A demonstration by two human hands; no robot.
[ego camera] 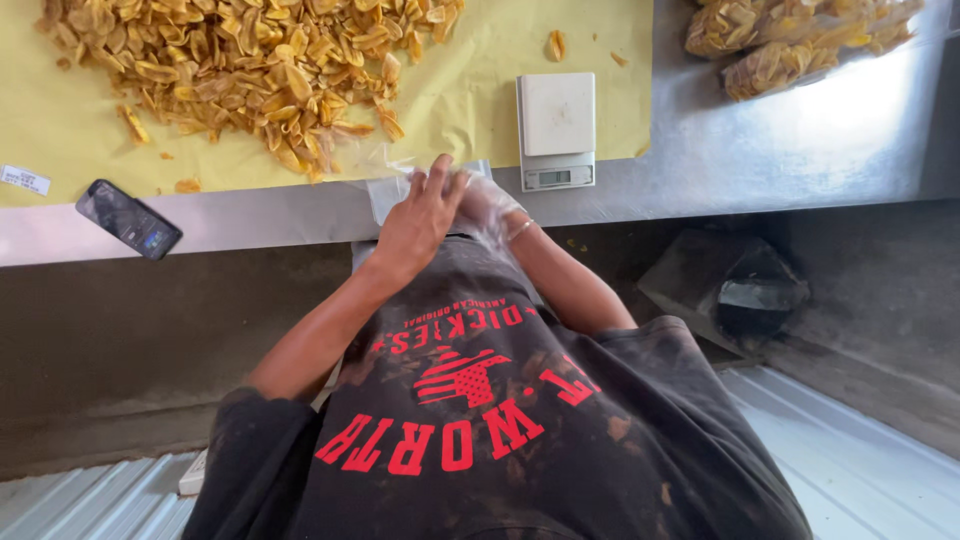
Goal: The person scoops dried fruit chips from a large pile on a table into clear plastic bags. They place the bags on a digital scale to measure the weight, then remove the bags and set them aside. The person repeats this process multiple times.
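- The left hand [415, 222] lies flat, fingers spread, on a clear plastic bag [395, 185] at the desk's [740, 160] near edge; its grip is wide, closed on nothing.
- The right hand [488, 208] is sheathed in thin clear plastic, touching the left; I cannot tell its grip.
- Just beyond the hands sits a small white scale [556, 130].
- A heap of fried banana chips [240, 65] covers yellow paper [480, 90] toward the far-left corner.
- A phone [128, 219] lies at the near-left edge; filled chip bags [790, 40] sit far right.

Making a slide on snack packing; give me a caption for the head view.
Both hands, left hand and right hand, work a clear plastic bag beside chips and a scale.
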